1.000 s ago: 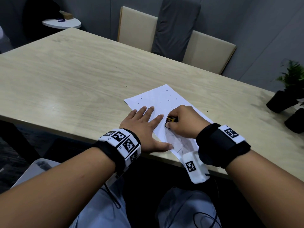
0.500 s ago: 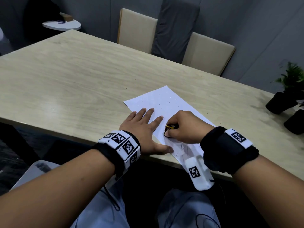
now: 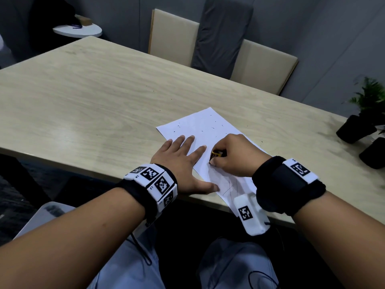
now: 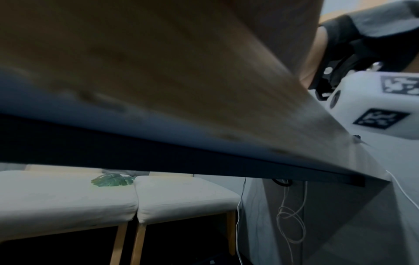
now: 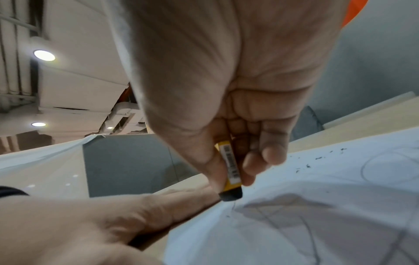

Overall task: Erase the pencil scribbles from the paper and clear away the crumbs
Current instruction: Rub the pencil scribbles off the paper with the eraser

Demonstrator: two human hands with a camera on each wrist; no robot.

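A white sheet of paper [image 3: 200, 124] lies near the table's front edge, with pencil lines [image 3: 230, 185] on its near end and dark eraser crumbs [image 3: 212, 127] scattered over its far half. My right hand [image 3: 233, 157] pinches a black eraser in a yellow sleeve [image 3: 216, 154], its tip pressed on the paper. The right wrist view shows the eraser [image 5: 231, 177] upright between thumb and fingers, the black tip touching a pencil line [image 5: 233, 208], with crumbs [image 5: 318, 158] beyond. My left hand [image 3: 183, 161] lies flat with spread fingers, holding down the paper's left edge.
The light wooden table [image 3: 87, 97] stretches far to the left. Two black plant pots [image 3: 354, 130] stand at the right edge. Beige chairs [image 3: 260, 63] sit behind the table. The left wrist view looks under the table at chair seats [image 4: 90, 197] and hanging cables [image 4: 290, 215].
My right hand has slid the eraser a little nearer and back along the paper in a rubbing stroke. The left hand has stayed flat on the paper's edge.
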